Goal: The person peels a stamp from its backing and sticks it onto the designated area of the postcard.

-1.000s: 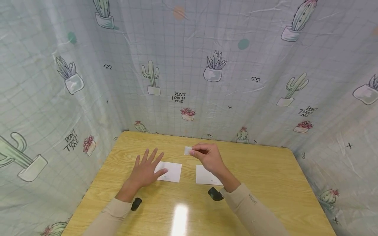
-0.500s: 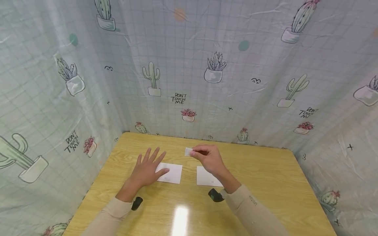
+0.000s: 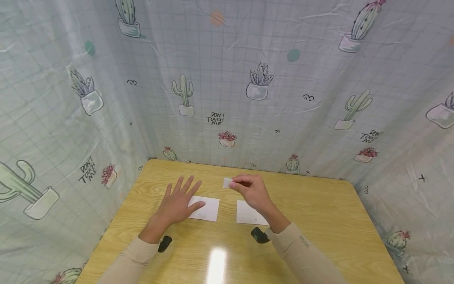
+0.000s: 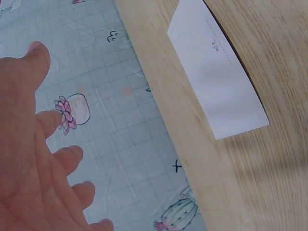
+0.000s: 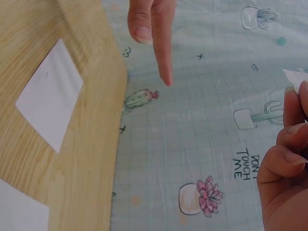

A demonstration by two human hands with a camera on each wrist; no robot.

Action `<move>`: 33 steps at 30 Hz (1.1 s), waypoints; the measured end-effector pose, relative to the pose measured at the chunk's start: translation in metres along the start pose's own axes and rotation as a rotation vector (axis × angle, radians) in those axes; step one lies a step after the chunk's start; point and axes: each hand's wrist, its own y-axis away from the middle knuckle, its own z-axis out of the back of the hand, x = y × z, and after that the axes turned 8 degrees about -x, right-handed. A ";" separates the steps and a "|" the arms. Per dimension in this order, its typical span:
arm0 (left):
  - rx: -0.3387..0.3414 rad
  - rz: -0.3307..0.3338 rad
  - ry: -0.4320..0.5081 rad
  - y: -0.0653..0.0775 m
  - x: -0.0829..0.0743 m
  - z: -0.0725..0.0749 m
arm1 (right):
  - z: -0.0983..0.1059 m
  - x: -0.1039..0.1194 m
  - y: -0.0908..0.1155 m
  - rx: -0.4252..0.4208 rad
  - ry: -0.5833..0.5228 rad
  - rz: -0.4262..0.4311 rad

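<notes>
My right hand pinches a small white piece, flat and paper-like, between thumb and fingers, held up over the middle of the table. In the right wrist view a pointed corner of that white piece sticks out past the fingertips. My left hand is spread with straight fingers and holds nothing; it hovers over the left white card, covering part of it in the head view. Below the right hand lies the right white card, partly hidden by the wrist. Both cards carry small faint print along one edge.
The wooden table is enclosed at the back and sides by a cactus-print curtain. A black wrist device sits under each sleeve, the left device and the right device. Light glares off the front of the table.
The view has shifted slightly. Both hands keep nearly the same pose, the right still pinching the small white piece and the left still spread; the cards have not moved.
</notes>
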 end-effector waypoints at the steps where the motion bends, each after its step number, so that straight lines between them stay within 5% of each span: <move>1: 0.000 -0.002 0.002 0.000 -0.001 0.001 | 0.000 0.000 0.000 -0.001 0.003 0.003; 33: -0.024 -0.048 0.031 0.000 -0.016 0.020 | -0.003 0.003 0.003 0.006 0.011 -0.010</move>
